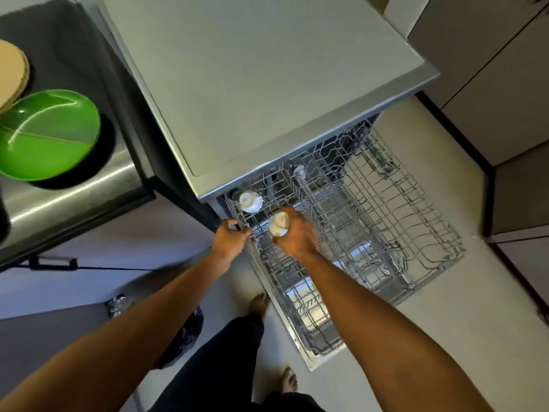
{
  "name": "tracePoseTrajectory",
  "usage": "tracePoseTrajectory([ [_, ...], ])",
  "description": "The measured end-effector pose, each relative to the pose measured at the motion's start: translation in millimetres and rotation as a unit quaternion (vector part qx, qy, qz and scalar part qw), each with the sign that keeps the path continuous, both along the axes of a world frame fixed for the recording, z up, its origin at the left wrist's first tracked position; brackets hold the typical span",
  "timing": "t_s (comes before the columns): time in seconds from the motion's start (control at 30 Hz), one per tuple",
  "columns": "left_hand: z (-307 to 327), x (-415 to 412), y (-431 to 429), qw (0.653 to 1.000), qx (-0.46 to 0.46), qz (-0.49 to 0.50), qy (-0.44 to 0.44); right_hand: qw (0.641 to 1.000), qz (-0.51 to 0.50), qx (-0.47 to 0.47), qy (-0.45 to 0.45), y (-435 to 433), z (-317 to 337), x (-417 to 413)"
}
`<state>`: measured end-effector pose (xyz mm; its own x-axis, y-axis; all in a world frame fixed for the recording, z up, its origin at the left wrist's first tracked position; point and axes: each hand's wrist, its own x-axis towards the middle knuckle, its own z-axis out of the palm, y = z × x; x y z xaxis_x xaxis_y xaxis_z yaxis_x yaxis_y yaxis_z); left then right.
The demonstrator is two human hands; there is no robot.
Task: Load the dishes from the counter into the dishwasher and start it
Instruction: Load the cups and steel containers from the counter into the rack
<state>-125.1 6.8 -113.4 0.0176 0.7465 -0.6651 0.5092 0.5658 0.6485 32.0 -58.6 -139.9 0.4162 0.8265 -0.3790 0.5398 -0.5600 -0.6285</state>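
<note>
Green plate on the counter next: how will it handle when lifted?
The green plate looks like glossy plastic: probably light and stiff. Its sheen suggests a slippery grip. Wide and shallow, it seems unlikely to tip.

Dim, cool light on my feed, streaks of glare along the steel surface [71, 191], reflection in the dishwasher door [309, 316], edges bowed by the wide lens, rack [392, 203] wires soft, perhaps compression.

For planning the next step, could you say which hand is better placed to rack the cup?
Right hand: it holds the cup over the upper rack, while the left hand grips the rack's edge.
</note>
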Motion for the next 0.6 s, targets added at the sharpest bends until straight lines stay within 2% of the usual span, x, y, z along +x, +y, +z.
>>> tracePoseTrajectory([
  [0.13, -44.3, 3.2, 13.6, 0.998, 0.045, 0.027, 0.029, 0.994, 0.097, 0.007, -0.055, 19.8, -33.7, 0.7],
  [0.27, -47.7, 12.7, 11.5, 0.993, 0.094, 0.07, -0.026, 0.967, 0.216, 0.004, -0.132, 39.6, -52.3, -4.3],
  [0.43, -61.2, 8.7, 9.9, 0.986, 0.089, 0.112, -0.088, 0.966, 0.228, 0.006, -0.123, 52.9, -65.0, -8.7],
  [0.6, -61.8, 9.9, 13.3, 0.978, 0.07, 0.14, -0.135, 0.953, 0.272, -0.031, -0.129, 58.1, -71.9, -8.6],
])
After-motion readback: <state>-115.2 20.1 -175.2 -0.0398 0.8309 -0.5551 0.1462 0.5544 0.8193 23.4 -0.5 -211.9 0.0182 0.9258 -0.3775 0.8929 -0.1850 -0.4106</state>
